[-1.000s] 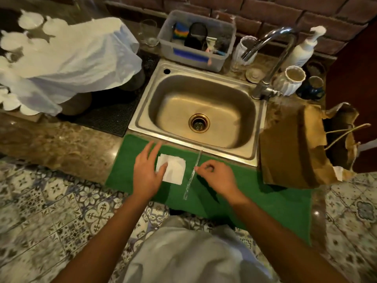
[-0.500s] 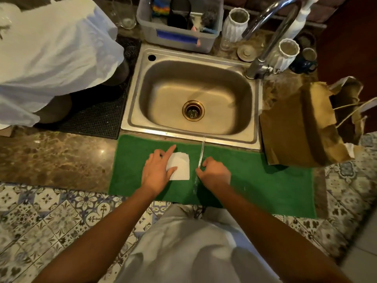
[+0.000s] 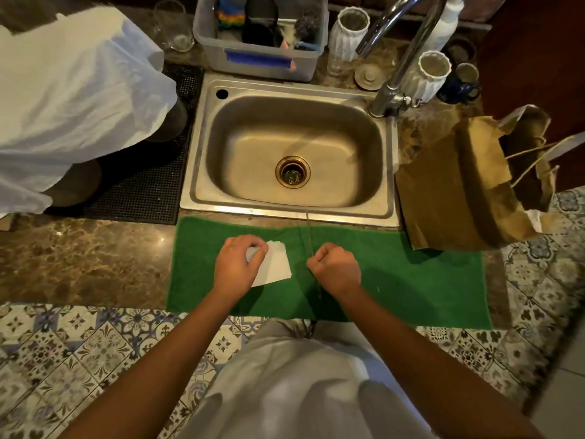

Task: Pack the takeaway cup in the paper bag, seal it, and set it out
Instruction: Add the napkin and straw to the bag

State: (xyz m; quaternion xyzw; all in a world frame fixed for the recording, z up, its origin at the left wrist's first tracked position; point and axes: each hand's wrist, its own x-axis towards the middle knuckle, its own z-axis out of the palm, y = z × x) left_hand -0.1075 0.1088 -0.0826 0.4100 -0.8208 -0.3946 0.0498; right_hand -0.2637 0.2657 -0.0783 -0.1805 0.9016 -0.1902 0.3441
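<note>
A brown paper bag (image 3: 459, 185) lies on its side on the counter right of the sink, its mouth and string handles toward the right. On the green mat (image 3: 395, 274) rests a folded white napkin (image 3: 275, 264); my left hand (image 3: 235, 264) pinches its upper left corner. A thin clear wrapped straw (image 3: 308, 236) runs from the sink edge down across the mat, and my right hand (image 3: 335, 269) is closed around its middle. No takeaway cup is visible.
The steel sink (image 3: 294, 153) with a curved tap (image 3: 402, 58) sits behind the mat. A grey tub (image 3: 259, 55) of utensils, white ribbed vases (image 3: 348, 33) and a glass (image 3: 172, 26) line the back. White cloth (image 3: 72, 90) covers items on a black mat at left.
My left fingers curled from flat on the napkin into a pinch at its corner. My right hand closed into a fist on the straw. The view dropped and moved closer.
</note>
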